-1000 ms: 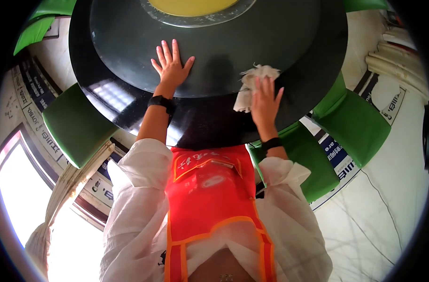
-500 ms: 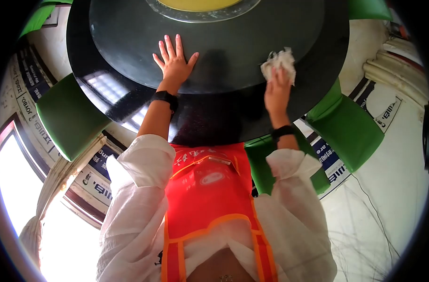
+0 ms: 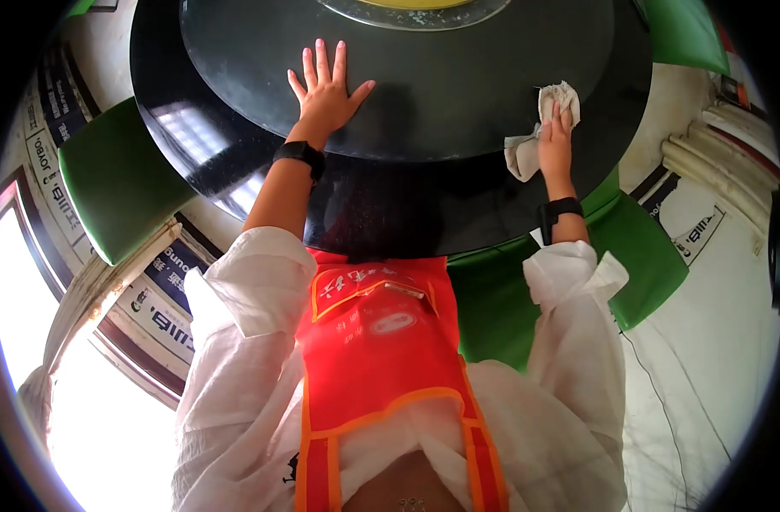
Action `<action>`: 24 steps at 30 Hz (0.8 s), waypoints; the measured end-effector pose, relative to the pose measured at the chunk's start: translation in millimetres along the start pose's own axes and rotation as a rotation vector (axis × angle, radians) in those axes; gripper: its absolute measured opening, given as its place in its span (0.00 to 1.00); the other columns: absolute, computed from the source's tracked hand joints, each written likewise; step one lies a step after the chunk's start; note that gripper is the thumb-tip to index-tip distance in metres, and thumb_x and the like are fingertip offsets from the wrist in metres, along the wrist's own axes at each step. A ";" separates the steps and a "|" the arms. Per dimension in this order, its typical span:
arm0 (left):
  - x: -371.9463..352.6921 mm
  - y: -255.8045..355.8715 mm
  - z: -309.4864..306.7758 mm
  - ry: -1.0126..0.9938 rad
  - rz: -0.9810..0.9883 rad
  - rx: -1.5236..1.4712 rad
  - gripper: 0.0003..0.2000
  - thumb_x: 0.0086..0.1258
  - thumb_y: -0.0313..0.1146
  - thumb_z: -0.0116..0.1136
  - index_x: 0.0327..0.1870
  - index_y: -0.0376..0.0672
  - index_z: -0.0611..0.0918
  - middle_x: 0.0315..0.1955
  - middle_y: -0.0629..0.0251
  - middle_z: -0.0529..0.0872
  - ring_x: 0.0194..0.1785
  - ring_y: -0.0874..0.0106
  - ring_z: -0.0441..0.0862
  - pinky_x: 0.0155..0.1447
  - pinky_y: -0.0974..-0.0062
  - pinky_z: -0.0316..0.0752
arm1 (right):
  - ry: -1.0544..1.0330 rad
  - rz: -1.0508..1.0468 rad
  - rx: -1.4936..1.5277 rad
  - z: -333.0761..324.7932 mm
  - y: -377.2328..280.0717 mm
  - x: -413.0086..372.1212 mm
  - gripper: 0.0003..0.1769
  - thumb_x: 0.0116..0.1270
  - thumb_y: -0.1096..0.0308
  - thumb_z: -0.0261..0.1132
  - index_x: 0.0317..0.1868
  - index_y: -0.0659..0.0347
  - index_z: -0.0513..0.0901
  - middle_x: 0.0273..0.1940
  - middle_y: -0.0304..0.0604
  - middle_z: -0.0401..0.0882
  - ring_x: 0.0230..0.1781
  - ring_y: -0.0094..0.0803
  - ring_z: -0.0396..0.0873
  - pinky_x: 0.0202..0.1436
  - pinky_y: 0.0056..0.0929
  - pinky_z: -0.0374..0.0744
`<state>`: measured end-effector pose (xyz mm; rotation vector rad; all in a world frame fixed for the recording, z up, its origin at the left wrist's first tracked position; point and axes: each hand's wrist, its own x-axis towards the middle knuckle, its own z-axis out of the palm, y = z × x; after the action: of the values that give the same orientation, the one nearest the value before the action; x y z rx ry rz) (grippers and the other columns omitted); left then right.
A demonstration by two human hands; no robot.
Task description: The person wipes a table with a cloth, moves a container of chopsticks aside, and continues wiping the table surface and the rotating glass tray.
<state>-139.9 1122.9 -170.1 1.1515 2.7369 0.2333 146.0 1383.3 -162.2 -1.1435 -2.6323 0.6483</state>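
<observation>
My left hand (image 3: 326,101) lies flat with fingers spread on the dark turntable (image 3: 441,94) of a round black table (image 3: 381,209). Nothing is in it. My right hand (image 3: 557,141) presses a whitish cloth (image 3: 523,158) against the right edge of the turntable. Part of the cloth bunches up beyond the fingertips, and another part hangs out to the left of the hand. The palm side of the right hand is hidden.
A round yellow piece with a clear rim (image 3: 432,15) sits at the turntable's middle. Green chairs stand around the table, one at the left (image 3: 116,183) and others at the right (image 3: 637,256). A curtain (image 3: 91,299) hangs by the bright window at the left.
My right hand has moved to the right with the cloth, which is now more spread out. The left hand stays spread on the turntable. The camera view has shifted slightly.
</observation>
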 end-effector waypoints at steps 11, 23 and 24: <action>0.9 -12.4 -0.1 0.004 -0.004 0.030 0.40 0.60 0.64 0.41 0.69 0.53 0.49 0.69 0.56 0.42 0.71 0.55 0.37 0.65 0.41 0.36 | -0.310 0.033 0.544 29.5 -125.0 -138.2 0.28 0.59 0.73 0.55 0.62 0.62 0.64 0.65 0.58 0.52 0.66 0.52 0.52 0.65 0.37 0.56; 1.6 -7.3 -8.6 -0.045 -0.029 0.091 0.40 0.59 0.64 0.40 0.69 0.53 0.47 0.69 0.56 0.42 0.71 0.56 0.37 0.66 0.43 0.36 | 0.143 0.672 0.978 50.2 -50.6 -60.9 0.42 0.50 0.80 0.61 0.65 0.69 0.51 0.50 0.48 0.73 0.47 0.31 0.72 0.51 0.24 0.69; 3.0 -7.4 -10.1 -0.075 -0.039 0.087 0.41 0.60 0.64 0.41 0.69 0.52 0.46 0.69 0.56 0.40 0.71 0.57 0.35 0.66 0.43 0.35 | 0.126 0.800 0.914 45.4 -50.2 -55.7 0.41 0.48 0.80 0.62 0.64 0.69 0.54 0.45 0.46 0.76 0.43 0.31 0.74 0.48 0.24 0.71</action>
<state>-149.2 1119.2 -162.1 1.1033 2.7244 0.0654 135.8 1298.0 -179.3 -1.7208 -1.3412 1.5952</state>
